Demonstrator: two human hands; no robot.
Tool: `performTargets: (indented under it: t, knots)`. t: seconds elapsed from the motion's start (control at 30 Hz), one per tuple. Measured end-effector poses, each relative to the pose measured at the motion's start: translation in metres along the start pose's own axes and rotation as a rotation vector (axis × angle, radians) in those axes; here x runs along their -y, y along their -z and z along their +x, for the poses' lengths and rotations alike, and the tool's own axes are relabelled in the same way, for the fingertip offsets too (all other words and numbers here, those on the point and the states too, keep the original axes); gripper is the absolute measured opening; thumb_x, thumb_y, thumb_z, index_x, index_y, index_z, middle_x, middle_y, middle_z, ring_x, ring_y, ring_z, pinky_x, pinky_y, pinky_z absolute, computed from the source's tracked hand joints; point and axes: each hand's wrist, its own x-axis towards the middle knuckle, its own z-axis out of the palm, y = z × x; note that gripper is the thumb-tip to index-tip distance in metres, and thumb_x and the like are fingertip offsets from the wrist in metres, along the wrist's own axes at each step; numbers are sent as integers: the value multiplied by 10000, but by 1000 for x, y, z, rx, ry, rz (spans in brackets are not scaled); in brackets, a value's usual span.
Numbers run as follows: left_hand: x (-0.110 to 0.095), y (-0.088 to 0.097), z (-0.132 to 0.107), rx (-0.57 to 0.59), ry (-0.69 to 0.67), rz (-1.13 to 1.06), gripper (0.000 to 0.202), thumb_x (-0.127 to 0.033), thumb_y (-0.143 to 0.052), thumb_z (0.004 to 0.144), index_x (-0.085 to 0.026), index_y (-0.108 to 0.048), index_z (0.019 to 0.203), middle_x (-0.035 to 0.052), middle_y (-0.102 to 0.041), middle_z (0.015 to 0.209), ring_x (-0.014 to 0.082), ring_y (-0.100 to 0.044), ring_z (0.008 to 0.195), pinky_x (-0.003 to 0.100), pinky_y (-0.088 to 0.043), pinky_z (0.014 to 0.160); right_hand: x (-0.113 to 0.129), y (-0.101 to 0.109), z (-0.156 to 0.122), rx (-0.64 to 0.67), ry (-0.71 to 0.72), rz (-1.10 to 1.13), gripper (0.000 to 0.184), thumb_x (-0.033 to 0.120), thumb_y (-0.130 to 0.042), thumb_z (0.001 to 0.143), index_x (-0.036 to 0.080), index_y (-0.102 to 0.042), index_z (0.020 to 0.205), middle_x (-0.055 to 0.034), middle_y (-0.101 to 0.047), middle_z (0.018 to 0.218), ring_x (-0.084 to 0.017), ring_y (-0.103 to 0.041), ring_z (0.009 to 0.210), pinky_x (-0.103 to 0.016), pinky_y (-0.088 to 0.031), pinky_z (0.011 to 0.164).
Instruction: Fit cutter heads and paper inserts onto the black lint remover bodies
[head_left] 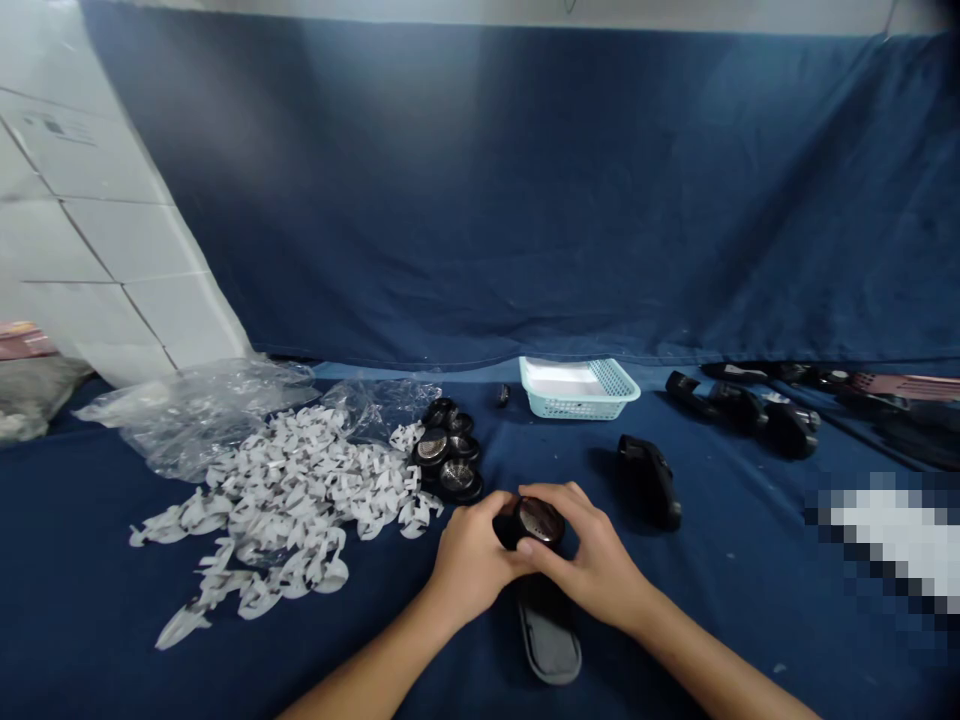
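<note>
Shaver head [538,522] held at centre, its round metal face pointing up and forward, as I watched remotely; left grip [472,560] and right grip [592,555] pressed together around it. Directly below lay a black shaver body [549,630], long axis running toward me. Several more heads [448,450] sat beside white plastic guards [277,510], and further bodies [742,410] lay rightward.

A dark blue cloth [480,190] hung in loose folds across the back, its lower edge meeting the navy-covered table [90,640]. To the left rose a wall of large white tiles [97,210], and a grey bundle [34,398] sat in that corner under soft, even light.
</note>
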Motion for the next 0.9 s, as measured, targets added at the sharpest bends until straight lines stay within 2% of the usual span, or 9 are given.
performTargets:
  t: [0.17, 0.33, 0.4, 0.47, 0.53, 0.6, 0.7, 0.8, 0.9]
  knots:
    - [-3, 9, 4, 104, -38, -40, 459, -319, -801, 630, -215, -658, 1053, 31, -719, 957, 238, -653, 867, 296, -489, 770, 2, 12, -2, 119, 28, 5, 442, 208, -637, 816, 265, -572, 1249, -90, -593, 1273, -285, -524, 1184, -493, -415, 1017]
    - [1, 22, 11, 281, -93, -255, 785, -404, -887, 517, -226, -599, 1226, 67, -636, 1180, 277, -583, 1074, 382, -435, 956, 5, 15, -6, 85, 36, 65, 380, 227, -641, 836, 281, -594, 1209, -89, -564, 1265, -284, -507, 1198, -488, -409, 1034]
    - [5, 25, 11, 326, -31, -464, 804, -470, -856, 576, -240, -555, 1285, 80, -590, 1263, 283, -550, 1146, 397, -419, 981, 5, 15, -7, 40, 46, 100, 359, 228, -633, 852, 294, -591, 1202, -80, -537, 1287, -272, -489, 1226, -468, -397, 1056]
    - [6, 24, 8, 357, 90, -681, 675, -525, -745, 727, -260, -527, 1308, 85, -577, 1292, 270, -554, 1162, 391, -436, 957, 4, 15, -8, -29, 53, 145, 379, 225, -626, 864, 309, -559, 1228, -75, -510, 1309, -262, -469, 1254, -451, -394, 1065]
    - [4, 21, 4, 426, 228, -859, 559, -543, -630, 832, -260, -520, 1301, 99, -626, 1215, 264, -623, 1063, 403, -480, 887, 2, 14, -9, -100, 58, 187, 417, 226, -629, 868, 319, -520, 1260, -75, -495, 1321, -258, -461, 1268, -445, -401, 1062]
    - [1, 17, 1, 491, 324, -981, 536, -528, -615, 848, -234, -513, 1285, 109, -681, 1070, 260, -682, 908, 420, -515, 813, -1, 13, -10, -150, 54, 215, 444, 241, -658, 852, 318, -511, 1264, -78, -501, 1312, -265, -468, 1262, -453, -406, 1059]
    - [-3, 14, 0, 443, 283, -980, 549, -427, -707, 805, -214, -498, 1266, 110, -670, 1075, 256, -681, 895, 427, -526, 818, -6, 8, -8, -205, -10, 264, 521, 282, -735, 794, 304, -510, 1264, -82, -540, 1258, -274, -517, 1203, -470, -419, 1043]
    - [-4, 15, 1, 320, 120, -784, 596, -333, -777, 753, -233, -486, 1263, 92, -604, 1227, 258, -624, 1055, 414, -481, 930, -10, 2, -6, -256, -115, 377, 582, 322, -751, 779, 290, -476, 1292, -80, -572, 1190, -257, -572, 1115, -458, -452, 1007]
    - [-4, 15, 1, 222, -11, -593, 648, -323, -780, 747, -245, -447, 1298, 69, -574, 1287, 260, -535, 1204, 395, -385, 1048, -12, -2, -5, -268, -156, 467, 539, 335, -724, 805, 288, -480, 1284, -75, -569, 1185, -242, -574, 1104, -434, -456, 1003]
